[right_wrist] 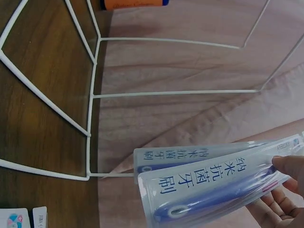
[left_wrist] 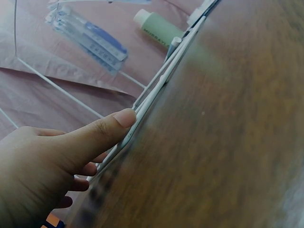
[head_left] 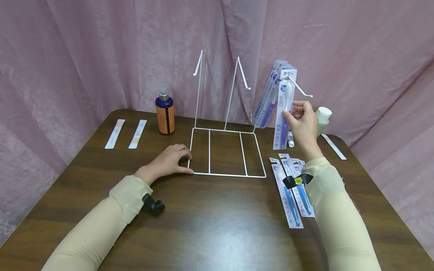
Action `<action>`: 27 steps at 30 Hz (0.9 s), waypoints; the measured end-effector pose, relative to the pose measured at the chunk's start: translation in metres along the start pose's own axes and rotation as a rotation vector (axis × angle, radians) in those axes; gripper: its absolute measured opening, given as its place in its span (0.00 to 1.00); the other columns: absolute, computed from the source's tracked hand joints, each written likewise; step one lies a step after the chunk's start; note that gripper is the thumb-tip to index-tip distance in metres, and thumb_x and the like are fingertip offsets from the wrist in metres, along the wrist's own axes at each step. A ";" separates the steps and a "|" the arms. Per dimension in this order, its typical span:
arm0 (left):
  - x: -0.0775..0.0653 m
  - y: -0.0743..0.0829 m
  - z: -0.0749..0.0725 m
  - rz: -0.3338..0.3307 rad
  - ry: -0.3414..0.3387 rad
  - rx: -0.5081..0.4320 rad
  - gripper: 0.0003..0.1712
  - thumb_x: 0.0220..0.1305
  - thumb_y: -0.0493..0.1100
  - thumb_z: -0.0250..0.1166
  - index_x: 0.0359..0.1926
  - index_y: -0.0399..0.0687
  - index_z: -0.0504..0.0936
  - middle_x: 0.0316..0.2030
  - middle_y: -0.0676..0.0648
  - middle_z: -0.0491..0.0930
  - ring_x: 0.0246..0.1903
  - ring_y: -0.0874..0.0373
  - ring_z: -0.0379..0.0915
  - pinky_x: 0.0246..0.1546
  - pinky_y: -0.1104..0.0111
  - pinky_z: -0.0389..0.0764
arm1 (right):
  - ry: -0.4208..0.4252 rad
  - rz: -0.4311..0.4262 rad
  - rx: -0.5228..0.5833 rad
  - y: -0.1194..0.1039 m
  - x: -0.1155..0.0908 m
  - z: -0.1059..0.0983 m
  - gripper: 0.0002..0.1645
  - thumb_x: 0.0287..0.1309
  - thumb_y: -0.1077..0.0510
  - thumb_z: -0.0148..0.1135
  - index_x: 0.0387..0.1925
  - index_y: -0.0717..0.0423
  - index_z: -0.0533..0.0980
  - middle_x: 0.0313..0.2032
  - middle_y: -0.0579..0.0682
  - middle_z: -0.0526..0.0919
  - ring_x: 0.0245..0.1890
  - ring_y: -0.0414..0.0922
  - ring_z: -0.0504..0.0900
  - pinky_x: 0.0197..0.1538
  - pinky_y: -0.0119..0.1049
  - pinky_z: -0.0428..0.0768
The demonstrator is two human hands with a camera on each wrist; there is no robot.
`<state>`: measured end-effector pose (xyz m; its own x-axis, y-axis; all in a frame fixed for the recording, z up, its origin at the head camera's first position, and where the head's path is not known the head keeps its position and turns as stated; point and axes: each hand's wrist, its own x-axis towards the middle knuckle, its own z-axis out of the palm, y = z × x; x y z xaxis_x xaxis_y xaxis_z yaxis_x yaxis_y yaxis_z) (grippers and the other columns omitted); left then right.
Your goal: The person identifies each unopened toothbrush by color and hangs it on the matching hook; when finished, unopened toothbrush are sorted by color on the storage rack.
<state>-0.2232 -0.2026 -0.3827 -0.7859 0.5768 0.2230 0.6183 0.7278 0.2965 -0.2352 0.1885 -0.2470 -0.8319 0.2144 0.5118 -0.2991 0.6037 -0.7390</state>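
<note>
A white wire display rack (head_left: 228, 175) stands on the table, with three upright rods ending in hooks. My left hand (head_left: 169, 160) holds its front left corner, thumb on the front and fingers along the side wire. With thumb and fingers, my right hand (head_left: 303, 124) pinches a purple packaged toothbrush (right_wrist: 204, 194) by the edge of its pack. That pack's top is at the right hook (head_left: 300, 88), the hook's end jutting out in front of it. Several more purple packaged toothbrushes (head_left: 268, 101) hang behind it. The middle and left hooks carry nothing.
Blue packaged toothbrushes (head_left: 286, 194) lie on the table under my right forearm. A green bottle (head_left: 323, 118) and a small tube (head_left: 290, 139) stand behind my right hand. An orange and blue pump bottle (head_left: 165, 114) and two white sachets (head_left: 115, 133) are at the back left.
</note>
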 end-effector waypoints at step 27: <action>0.001 0.000 0.000 -0.017 -0.011 -0.015 0.29 0.47 0.63 0.73 0.43 0.49 0.81 0.47 0.46 0.78 0.52 0.49 0.72 0.60 0.52 0.67 | -0.290 -0.030 -0.286 0.003 -0.006 -0.040 0.29 0.61 0.52 0.64 0.60 0.60 0.70 0.49 0.64 0.81 0.44 0.51 0.81 0.39 0.20 0.70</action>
<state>-0.2238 -0.2019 -0.3825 -0.7958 0.5689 0.2074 0.6049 0.7317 0.3141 -0.2126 0.2193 -0.2350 -0.9344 -0.0075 0.3560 -0.2172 0.8042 -0.5533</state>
